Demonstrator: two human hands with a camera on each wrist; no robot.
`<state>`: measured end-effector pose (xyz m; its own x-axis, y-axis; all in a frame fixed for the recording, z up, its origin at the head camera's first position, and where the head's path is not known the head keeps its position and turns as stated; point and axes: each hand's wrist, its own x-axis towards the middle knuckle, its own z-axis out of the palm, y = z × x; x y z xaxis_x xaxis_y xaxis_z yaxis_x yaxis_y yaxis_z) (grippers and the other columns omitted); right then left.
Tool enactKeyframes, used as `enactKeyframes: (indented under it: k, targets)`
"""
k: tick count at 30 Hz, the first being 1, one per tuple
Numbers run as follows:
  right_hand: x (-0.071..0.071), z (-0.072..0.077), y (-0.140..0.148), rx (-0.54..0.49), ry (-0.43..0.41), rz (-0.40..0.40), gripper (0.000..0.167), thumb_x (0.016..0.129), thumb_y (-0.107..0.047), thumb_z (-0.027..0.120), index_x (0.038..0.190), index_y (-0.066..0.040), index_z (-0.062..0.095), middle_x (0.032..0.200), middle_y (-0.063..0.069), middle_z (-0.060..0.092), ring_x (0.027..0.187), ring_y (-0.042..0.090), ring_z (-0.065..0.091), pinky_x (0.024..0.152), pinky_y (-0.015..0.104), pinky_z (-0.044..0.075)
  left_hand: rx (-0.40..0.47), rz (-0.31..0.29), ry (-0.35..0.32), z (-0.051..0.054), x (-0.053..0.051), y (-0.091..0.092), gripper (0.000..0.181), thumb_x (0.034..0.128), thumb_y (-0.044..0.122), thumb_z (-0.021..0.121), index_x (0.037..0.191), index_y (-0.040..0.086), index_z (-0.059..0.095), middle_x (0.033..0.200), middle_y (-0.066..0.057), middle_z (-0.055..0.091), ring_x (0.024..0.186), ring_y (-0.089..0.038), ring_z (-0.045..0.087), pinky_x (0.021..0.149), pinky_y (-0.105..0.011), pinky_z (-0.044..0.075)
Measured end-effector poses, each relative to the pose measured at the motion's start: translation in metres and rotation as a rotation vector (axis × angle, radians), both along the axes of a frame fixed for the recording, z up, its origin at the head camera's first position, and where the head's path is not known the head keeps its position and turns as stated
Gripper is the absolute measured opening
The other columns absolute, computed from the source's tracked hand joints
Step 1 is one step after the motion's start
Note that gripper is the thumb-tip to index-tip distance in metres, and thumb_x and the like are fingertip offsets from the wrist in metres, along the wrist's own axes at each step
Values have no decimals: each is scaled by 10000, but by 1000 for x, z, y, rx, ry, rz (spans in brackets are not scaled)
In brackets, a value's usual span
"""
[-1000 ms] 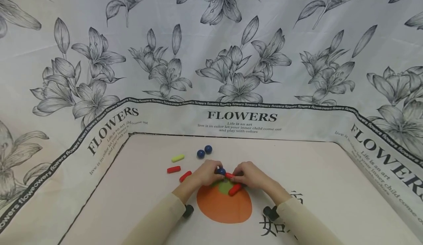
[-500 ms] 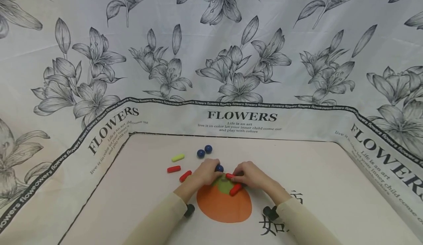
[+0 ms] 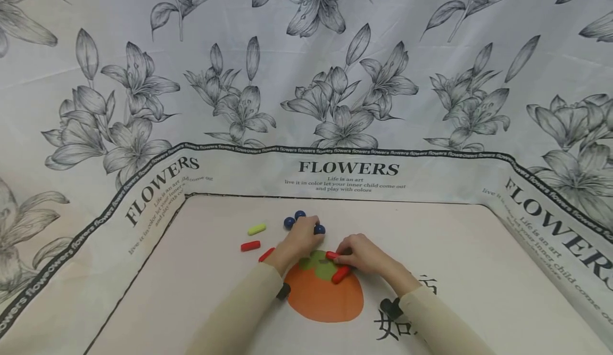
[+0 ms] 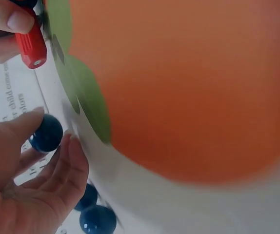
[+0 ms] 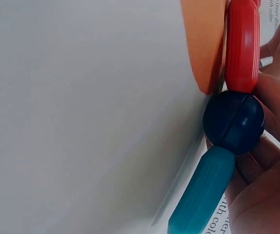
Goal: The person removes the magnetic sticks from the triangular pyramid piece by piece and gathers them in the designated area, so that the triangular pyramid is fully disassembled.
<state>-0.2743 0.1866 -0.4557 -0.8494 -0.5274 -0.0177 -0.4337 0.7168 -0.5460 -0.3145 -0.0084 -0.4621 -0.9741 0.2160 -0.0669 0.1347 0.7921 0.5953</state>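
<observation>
In the left wrist view, my left hand (image 4: 37, 180) pinches a dark blue ball (image 4: 47, 132) between thumb and fingers. Close by lie two more blue balls (image 3: 289, 223). My right hand (image 3: 366, 254) grips a joined piece of ribbed rods and a ball. One red rod (image 3: 331, 255) pokes out from its fingertips, and a second red rod (image 3: 341, 274) shows just below. Seen from the right wrist, a red rod (image 5: 242, 46), a dark blue ball (image 5: 234, 122) and a teal rod (image 5: 202, 190) are linked end to end along the fingers. The head view hides the teal rod.
A yellow rod (image 3: 256, 229) and a red rod (image 3: 250, 246) lie to the left on the pale tabletop cloth (image 3: 460, 248). Another red rod (image 3: 266, 254) is partly covered by the left arm. An orange persimmon print (image 3: 325, 299) lies under the hands. Flowered fabric (image 3: 335, 89) rises behind.
My left hand has moved away from the red rod, carrying its blue ball farther back toward the two loose balls. The right hand and its piece have hardly moved.
</observation>
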Motion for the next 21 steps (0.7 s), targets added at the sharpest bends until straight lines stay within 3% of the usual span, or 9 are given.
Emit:
enactKeyframes:
  k: [5, 11, 17, 21]
  targets:
    - [2, 2, 1, -8, 1, 12, 83, 909, -203, 786, 910, -122, 802, 813, -91, 694, 788, 118, 569, 766, 301, 505, -7, 75, -6, -2, -14, 15, 456, 978, 208, 697, 1397, 78, 573, 1338, -113, 637, 1138, -248, 617, 1025, -466, 504]
    - [2, 1, -2, -15, 12, 8, 88, 905, -206, 793, 904, -119, 800, 811, -89, 697, 786, 113, 571, 762, 296, 510, -21, 123, -36, -5, -22, 19, 592, 997, 206, 676, 1533, 96, 451, 1513, -118, 525, 1362, -296, 527, 1113, -501, 418]
    - [1, 0, -3, -36, -40, -15, 80, 912, -196, 785, 909, -117, 798, 786, -78, 679, 777, 142, 567, 736, 308, 494, 1, 126, -30, -6, -18, 16, 653, 980, 214, 699, 1559, 117, 413, 1540, -126, 491, 1403, -312, 486, 1124, -511, 403]
    - [0, -1, -3, -43, -41, -10, 81, 919, -186, 775, 921, -106, 789, 794, -73, 673, 780, 150, 569, 739, 315, 493, -6, 105, 31, 0, -8, 12, 658, 964, 225, 722, 1540, 96, 430, 1496, -149, 527, 1370, -315, 517, 1111, -493, 425]
